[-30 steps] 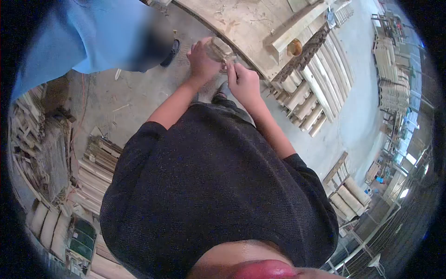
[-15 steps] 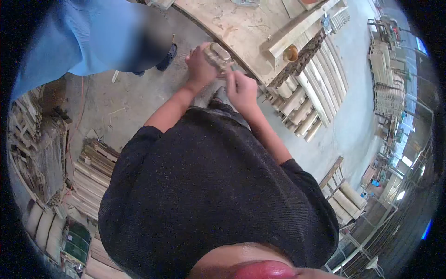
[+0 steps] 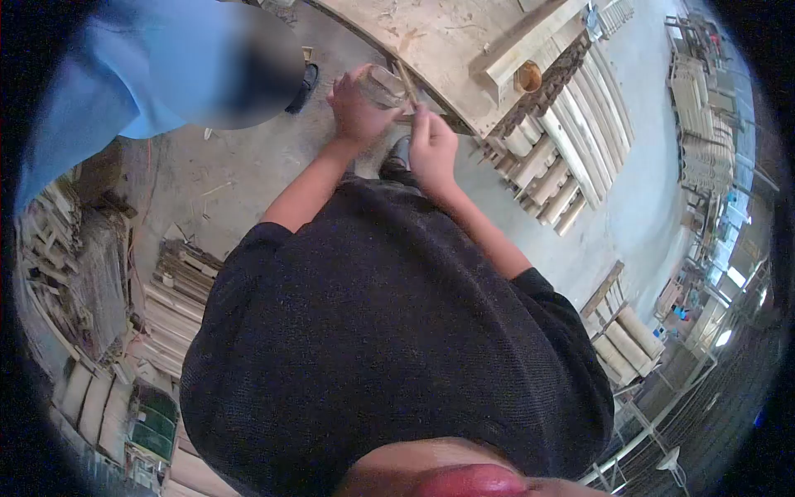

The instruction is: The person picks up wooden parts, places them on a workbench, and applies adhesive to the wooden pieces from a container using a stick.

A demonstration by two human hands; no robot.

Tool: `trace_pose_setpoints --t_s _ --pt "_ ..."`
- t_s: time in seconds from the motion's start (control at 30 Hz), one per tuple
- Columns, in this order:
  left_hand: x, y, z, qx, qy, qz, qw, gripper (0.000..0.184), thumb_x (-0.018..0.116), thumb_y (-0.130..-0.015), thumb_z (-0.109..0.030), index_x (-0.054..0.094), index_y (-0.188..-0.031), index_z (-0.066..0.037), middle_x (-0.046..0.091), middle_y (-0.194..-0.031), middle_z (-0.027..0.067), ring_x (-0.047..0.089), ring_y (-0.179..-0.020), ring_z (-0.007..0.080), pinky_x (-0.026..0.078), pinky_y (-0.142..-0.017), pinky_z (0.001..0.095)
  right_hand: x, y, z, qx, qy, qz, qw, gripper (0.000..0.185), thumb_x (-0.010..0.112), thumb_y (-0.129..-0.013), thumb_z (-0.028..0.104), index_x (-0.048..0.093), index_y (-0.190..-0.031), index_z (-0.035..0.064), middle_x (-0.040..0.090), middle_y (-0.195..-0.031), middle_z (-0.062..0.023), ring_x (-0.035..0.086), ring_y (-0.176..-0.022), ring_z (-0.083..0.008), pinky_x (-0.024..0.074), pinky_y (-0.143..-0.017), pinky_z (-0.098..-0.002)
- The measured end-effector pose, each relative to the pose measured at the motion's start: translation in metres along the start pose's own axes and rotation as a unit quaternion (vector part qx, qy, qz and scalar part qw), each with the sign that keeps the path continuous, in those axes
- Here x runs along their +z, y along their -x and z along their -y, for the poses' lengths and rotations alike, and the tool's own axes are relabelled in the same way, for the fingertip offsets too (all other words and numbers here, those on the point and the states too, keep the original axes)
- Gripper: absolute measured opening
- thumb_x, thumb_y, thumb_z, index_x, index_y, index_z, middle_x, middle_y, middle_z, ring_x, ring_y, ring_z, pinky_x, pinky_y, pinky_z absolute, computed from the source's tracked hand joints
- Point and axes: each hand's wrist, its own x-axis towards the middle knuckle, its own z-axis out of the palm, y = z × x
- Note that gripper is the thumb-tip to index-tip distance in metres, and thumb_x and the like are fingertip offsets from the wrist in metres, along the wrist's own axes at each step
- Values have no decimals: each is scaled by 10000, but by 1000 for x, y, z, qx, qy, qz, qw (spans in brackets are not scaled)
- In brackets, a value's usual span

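Observation:
My left hand (image 3: pixel 361 108) is closed around a rounded, pale brownish, partly see-through container (image 3: pixel 383 88), just off the near edge of the wooden worktable (image 3: pixel 447 41). Close beside it, my right hand (image 3: pixel 433 147) pinches a thin, light-brown stick (image 3: pixel 407 83) that points up toward the table edge. The stick's far end appears beside the container; I cannot tell whether they touch. Blur hides the finer shape of both things.
On the table lie a long wooden beam (image 3: pixel 538 51) and an orange-brown round cup (image 3: pixel 527 77). Stacked wooden pieces (image 3: pixel 571 149) stand at the right. A person in blue (image 3: pixel 178 66) is close at the upper left. More wood (image 3: pixel 170 311) is stacked lower left.
The stick now stands apart from the container, up and to its right, where before my right hand was close against the container. The view has shifted slightly.

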Motion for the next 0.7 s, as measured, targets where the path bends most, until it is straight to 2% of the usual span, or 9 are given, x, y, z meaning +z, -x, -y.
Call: trace_pose_setpoints --t_s 0.07,0.17,0.3,0.43,0.5,0.57,0.6,0.67,0.7 --pt "-1 3 7 13 -7 17 1000 971 924 -541 -525 470 -1305 -130 569 -1198 101 523 -1155 362 386 -937 563 -6 -3 10 -24 101 30 994 466 477 -1053 334 639 -828 -41 601 -655 -110 496 -636 -149 439 -620 -363" --pt "-2 -1 1 6 29 11 1000 968 933 -542 -500 464 -1299 -120 564 -1194 110 529 -1139 366 407 -938 540 -16 -26 -17 75 -110 -34 991 481 471 -1061 358 581 -740 18 503 -607 -4 454 -567 -124 370 -538 -314" --pt "-8 -3 8 73 67 -9 995 943 952 -541 -425 457 -1275 -100 564 -1178 125 559 -1082 363 446 -926 493 -75 -52 -17 -63 4 -202 977 543 410 -1067 361 549 -720 -34 516 -613 -96 463 -617 -175 398 -593 -391" --pt "-24 9 21 135 82 -8 987 913 964 -544 -351 456 -1254 -83 563 -1168 135 581 -1043 353 475 -914 464 -154 -103 -28 86 186 -217 954 651 344 -1042 440 659 -812 -82 670 -823 -282 649 -801 -431 483 -739 -499" --pt "-42 16 22 130 127 7 983 891 960 -558 -314 453 -1250 -75 562 -1165 138 585 -1042 338 484 -909 448 -176 -135 -54 41 306 -182 933 589 400 -1003 427 690 -913 -77 657 -969 -340 634 -985 -490 480 -858 -540" --pt "-42 35 35 56 170 23 984 895 949 -582 -305 431 -1277 -82 537 -1164 124 579 -1030 316 486 -905 440 -186 -155 -44 69 366 -67 926 566 418 -993 416 684 -1004 -83 639 -1080 -349 614 -1065 -496 479 -910 -536" --pt "-42 45 41 18 191 28 981 897 944 -594 -300 420 -1290 -86 525 -1163 116 576 -1024 306 487 -903 436 -183 -166 -46 57 355 -76 930 549 452 -975 411 692 -996 -83 645 -1078 -343 624 -1067 -476 485 -908 -529" --pt "-63 40 11 74 146 6 986 896 951 -603 -220 412 -1305 -82 514 -1170 101 570 -1018 252 505 -883 394 -187 -195 -66 20 391 -14 920 530 474 -957 398 685 -1066 -77 658 -1091 -319 637 -1071 -450 492 -922 -514" --pt "-66 50 8 16 196 33 980 882 952 -612 -199 417 -1303 -80 524 -1160 93 571 -1012 229 515 -868 381 -183 -193 -53 52 364 -40 929 509 483 -920 416 727 -1028 -17 659 -1107 -306 645 -1061 -445 496 -952 -496"
